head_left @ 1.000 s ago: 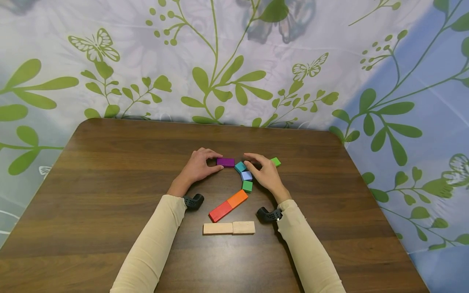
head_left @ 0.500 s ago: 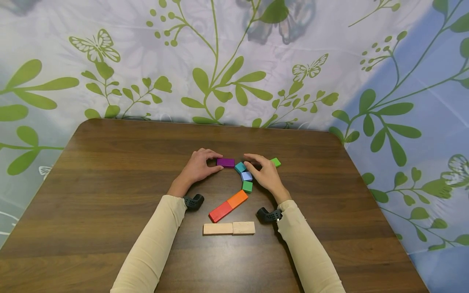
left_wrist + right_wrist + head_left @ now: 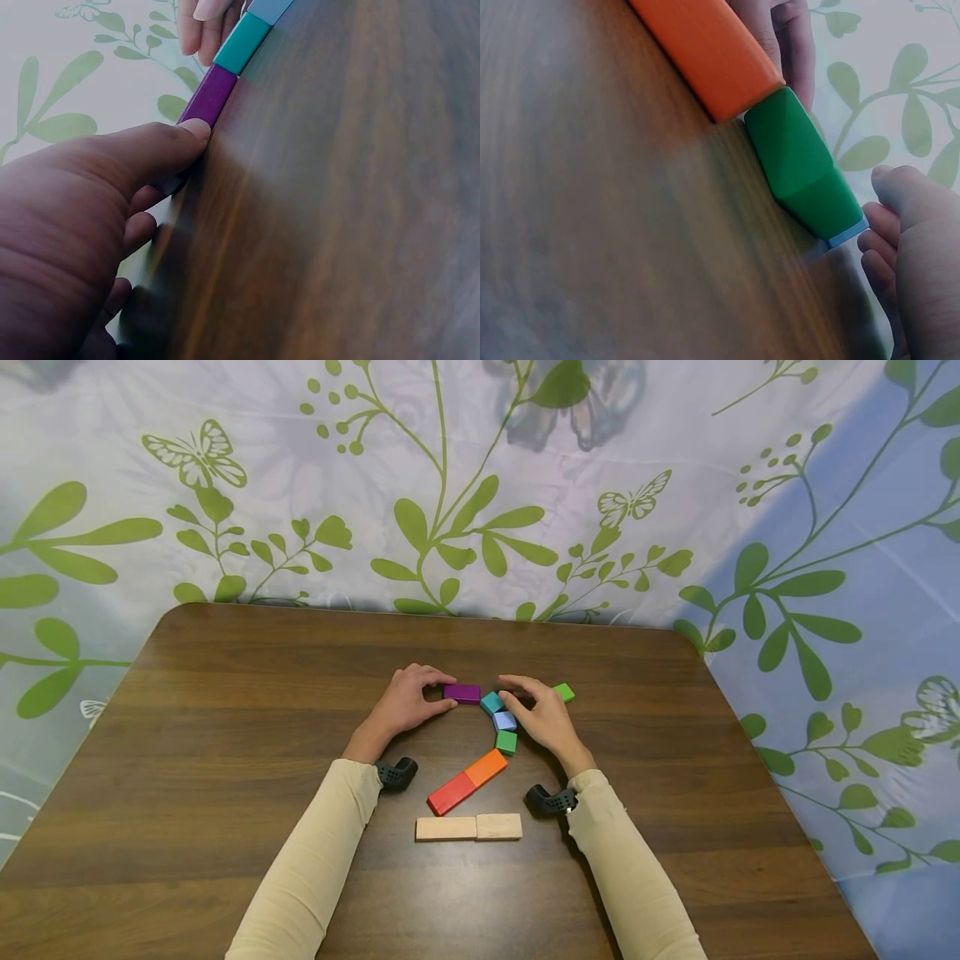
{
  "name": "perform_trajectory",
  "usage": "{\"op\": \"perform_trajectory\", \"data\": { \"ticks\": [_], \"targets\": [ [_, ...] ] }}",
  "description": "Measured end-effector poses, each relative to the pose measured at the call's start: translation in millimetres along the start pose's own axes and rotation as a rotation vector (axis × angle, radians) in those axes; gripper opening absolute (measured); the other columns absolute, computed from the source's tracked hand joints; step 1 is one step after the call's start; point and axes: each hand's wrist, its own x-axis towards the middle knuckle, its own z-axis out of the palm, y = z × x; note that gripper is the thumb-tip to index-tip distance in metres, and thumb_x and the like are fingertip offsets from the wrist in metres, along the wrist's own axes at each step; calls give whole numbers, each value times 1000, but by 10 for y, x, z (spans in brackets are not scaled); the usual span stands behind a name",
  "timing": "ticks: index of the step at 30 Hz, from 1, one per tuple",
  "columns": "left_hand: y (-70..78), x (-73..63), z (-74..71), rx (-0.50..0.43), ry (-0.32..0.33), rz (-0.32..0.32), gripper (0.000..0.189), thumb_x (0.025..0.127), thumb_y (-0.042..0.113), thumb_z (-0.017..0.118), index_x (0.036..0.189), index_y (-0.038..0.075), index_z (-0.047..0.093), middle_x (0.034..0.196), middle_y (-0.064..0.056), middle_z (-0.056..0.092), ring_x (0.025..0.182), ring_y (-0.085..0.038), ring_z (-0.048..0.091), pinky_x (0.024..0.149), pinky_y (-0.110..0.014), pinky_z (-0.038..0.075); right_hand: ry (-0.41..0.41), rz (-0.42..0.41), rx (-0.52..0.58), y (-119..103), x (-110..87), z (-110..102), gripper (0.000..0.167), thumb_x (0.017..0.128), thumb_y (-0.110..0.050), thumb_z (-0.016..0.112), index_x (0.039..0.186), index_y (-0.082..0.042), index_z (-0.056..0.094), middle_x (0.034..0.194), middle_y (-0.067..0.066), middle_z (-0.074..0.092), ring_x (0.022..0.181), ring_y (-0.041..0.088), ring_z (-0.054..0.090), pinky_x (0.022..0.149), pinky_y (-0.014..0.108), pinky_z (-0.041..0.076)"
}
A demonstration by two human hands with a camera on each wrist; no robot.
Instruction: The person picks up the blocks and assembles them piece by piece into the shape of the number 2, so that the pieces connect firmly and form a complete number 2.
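Observation:
My left hand pinches a purple block between thumb and fingers at the far end of a curved row; the thumb lies along its near side in the left wrist view. Touching the purple block is a teal block, followed by a light blue block and a green block. My right hand hovers with relaxed fingers beside the teal and light blue blocks, its thumb close to the teal one. In the right wrist view that hand shows nothing in its grasp.
Below the green block, an orange block and a red block lie end to end on a slant. Two plain wooden blocks form a straight line nearer the front. A bright green block lies behind the right hand on the brown table.

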Motion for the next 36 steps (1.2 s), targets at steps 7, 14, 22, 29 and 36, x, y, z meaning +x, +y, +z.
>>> {"op": "perform_trajectory", "data": {
  "ticks": [7, 14, 22, 29, 36],
  "targets": [
    [5, 3, 1, 9, 0, -2, 40, 90, 29, 82, 126, 13, 75, 119, -9, 73, 108, -28, 59, 95, -47, 39, 0, -3, 0, -1, 3, 1, 36, 102, -26, 68, 135, -14, 68, 127, 6, 72, 109, 22, 70, 95, 43, 56],
    [1, 12, -7, 4, -6, -16, 43, 89, 32, 83, 127, 13, 74, 120, -9, 72, 108, -27, 58, 96, -47, 39, 1, -6, 6, -17, 7, -5, 36, 102, -26, 67, 135, -13, 68, 126, 7, 72, 109, 23, 69, 96, 44, 55],
    [-15, 14, 12, -41, 6, -8, 46, 88, 34, 84, 127, 12, 74, 121, -9, 71, 113, -29, 57, 103, -51, 38, 14, -7, 8, -16, -3, -3, 35, 102, -25, 68, 135, -15, 68, 128, 5, 71, 110, 22, 69, 96, 43, 55],
    [-22, 16, 8, -83, 12, -15, 46, 88, 35, 83, 126, 11, 73, 124, -8, 70, 119, -29, 55, 113, -53, 35, 24, -20, 6, -15, -7, -2, 35, 102, -23, 68, 135, -14, 68, 130, 5, 70, 112, 23, 69, 98, 43, 55],
    [-29, 11, 7, -115, 38, -12, 45, 89, 34, 83, 126, 11, 73, 124, -7, 70, 118, -28, 56, 107, -49, 43, 35, -64, -10, -26, 10, -35, 35, 101, -21, 69, 135, -12, 68, 130, 6, 70, 112, 23, 69, 97, 42, 55]
  ]
}}
